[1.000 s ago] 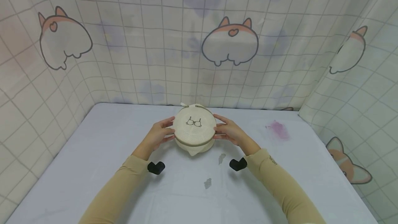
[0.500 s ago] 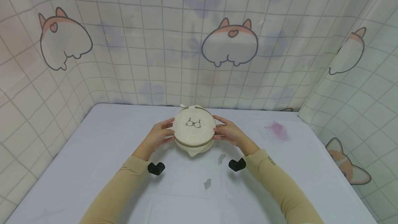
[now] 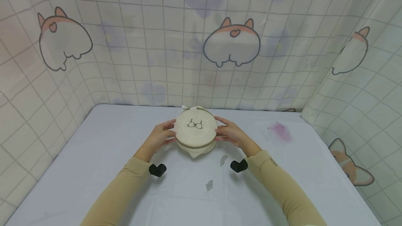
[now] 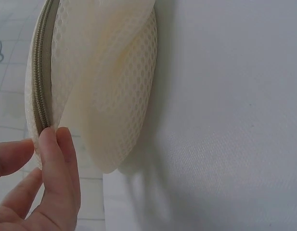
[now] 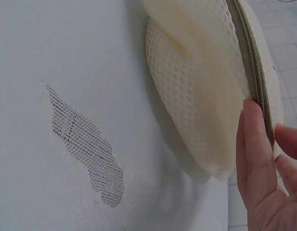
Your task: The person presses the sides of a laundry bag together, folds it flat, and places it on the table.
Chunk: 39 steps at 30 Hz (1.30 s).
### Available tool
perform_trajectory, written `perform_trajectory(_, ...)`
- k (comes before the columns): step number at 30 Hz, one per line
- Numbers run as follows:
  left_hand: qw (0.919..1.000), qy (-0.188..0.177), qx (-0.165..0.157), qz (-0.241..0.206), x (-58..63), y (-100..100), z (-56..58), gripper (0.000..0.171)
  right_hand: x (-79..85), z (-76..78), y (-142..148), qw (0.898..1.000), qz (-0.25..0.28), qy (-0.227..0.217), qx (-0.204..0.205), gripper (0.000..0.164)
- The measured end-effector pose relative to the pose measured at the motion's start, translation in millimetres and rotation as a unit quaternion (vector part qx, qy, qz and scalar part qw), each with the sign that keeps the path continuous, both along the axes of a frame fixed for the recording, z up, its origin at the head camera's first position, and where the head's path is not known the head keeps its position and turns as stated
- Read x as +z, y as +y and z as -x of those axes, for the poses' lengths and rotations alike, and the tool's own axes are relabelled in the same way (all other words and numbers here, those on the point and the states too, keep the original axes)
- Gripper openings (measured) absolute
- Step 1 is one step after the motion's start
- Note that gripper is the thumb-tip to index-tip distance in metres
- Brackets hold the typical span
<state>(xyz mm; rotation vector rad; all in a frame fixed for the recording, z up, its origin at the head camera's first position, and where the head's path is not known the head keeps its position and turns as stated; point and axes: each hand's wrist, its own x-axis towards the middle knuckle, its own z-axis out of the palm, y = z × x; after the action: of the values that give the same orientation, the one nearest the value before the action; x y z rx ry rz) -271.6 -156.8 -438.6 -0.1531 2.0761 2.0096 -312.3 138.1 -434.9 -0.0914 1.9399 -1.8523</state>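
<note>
A cream mesh bra washing bag (image 3: pixel 195 128), round with a small bra drawn on its top, stands toward the back of the white table. My left hand (image 3: pixel 158 136) pinches its rim from the left side. On the opposite side, my right hand (image 3: pixel 232 133) pinches the rim too. The left wrist view shows the closed zip (image 4: pixel 41 62) running along the edge, with thumb and fingertips on either side of it. In the right wrist view the fingers (image 5: pixel 256 144) meet the same zipped edge, and the soft mesh below sags in folds.
The white table (image 3: pixel 176 198) has two grey worn patches (image 3: pixel 209 185) near the middle and a pink stain (image 3: pixel 281 132) at the right. Grid-patterned curtains (image 3: pixel 150 44) with cartoon corgis enclose the back and sides. A black piece (image 3: pixel 157 170) sits at each wrist.
The bag and both hands hold nearly the same place. The right hand and its wrist have shifted very slightly left with the bag.
</note>
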Motion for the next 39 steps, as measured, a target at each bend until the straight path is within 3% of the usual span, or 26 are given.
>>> perform_trajectory(39,0.9996,-0.019,0.008,0.021,-7.0,1.3,2.4,0.063,-9.5,1.0,-1.2,1.0,-0.004,-0.006,0.008,0.066)
